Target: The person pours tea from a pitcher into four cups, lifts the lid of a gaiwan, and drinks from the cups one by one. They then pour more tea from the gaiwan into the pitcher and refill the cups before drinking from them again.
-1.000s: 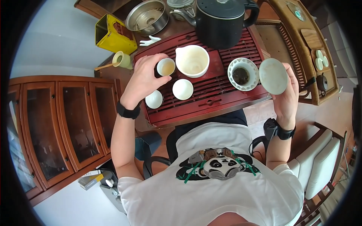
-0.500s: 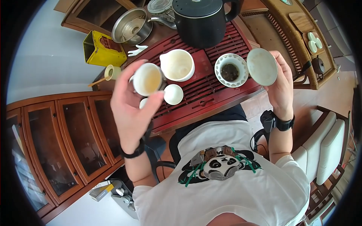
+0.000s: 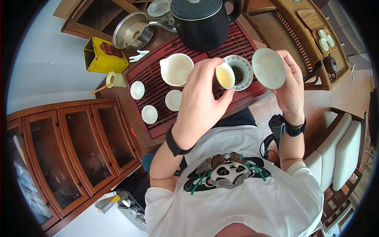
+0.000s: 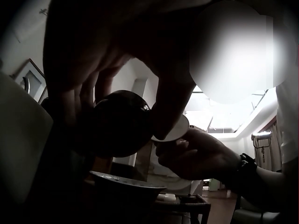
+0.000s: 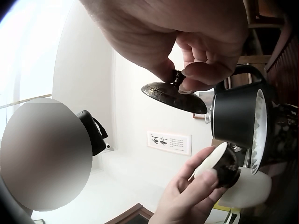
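Note:
My left hand (image 3: 199, 104) grips a small teacup (image 3: 225, 76), white inside and dark outside, with pale yellow liquid in it. The cup is tilted right beside a lidded-bowl base (image 3: 245, 65) with a patterned white rim and dark wet tea leaves inside, partly hidden by the cup. In the right wrist view, my right hand (image 5: 205, 51) pinches the knob of the dark lid (image 5: 173, 97). The lid's pale underside faces the head camera, to the right of the bowl. A white pouring pitcher (image 3: 173, 70) stands left of the bowl.
Several things share the red slatted tea tray (image 3: 158, 128): a black kettle (image 3: 201, 29) at the back and three small white cups, one nearest my left wrist (image 3: 173, 100). A steel pot (image 3: 134, 31), a yellow tin (image 3: 104, 55) and a small holder (image 3: 115, 79) stand behind left.
My left hand has carried the teacup rightward from the tray's left side to the bowl, uncovering the small cups there. My right hand holds the lid much as before.

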Demonstrator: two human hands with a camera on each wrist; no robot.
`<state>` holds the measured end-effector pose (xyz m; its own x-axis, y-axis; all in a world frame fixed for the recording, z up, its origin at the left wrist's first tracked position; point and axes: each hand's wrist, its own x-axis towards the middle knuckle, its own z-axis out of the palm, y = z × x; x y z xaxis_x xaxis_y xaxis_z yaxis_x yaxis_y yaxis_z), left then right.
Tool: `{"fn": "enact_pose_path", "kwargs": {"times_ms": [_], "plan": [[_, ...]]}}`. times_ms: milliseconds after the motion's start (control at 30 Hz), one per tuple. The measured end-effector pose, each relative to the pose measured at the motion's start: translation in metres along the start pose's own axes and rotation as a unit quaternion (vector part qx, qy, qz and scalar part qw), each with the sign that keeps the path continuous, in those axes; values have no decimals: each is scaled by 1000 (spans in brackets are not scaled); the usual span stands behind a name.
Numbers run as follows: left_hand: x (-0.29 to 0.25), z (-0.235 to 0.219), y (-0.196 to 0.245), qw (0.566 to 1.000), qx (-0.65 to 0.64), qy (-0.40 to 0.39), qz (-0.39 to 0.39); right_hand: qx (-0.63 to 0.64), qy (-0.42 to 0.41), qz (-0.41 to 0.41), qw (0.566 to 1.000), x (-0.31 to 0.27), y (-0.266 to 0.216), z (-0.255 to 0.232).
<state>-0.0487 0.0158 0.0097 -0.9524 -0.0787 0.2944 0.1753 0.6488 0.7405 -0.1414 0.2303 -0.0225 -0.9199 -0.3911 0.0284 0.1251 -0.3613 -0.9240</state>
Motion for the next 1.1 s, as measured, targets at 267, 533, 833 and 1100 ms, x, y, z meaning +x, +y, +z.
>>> {"fn": "enact_pose_path", "kwargs": {"times_ms": [267,533,833,1100], "plan": [[14,14,-1,987,123,-28,98,19,9,-5,1000,-2,-11,7],[24,10,5,959,200,-49,192,-7,8,-19,1000,-1,-7,2],[-2,-59,-4,988,85,102,76,-32,5,-46,998,-4,-4,1],[-25,-113,-56,973,193,103,-74,-382,-3,-147,912,7,-4,47]]}}
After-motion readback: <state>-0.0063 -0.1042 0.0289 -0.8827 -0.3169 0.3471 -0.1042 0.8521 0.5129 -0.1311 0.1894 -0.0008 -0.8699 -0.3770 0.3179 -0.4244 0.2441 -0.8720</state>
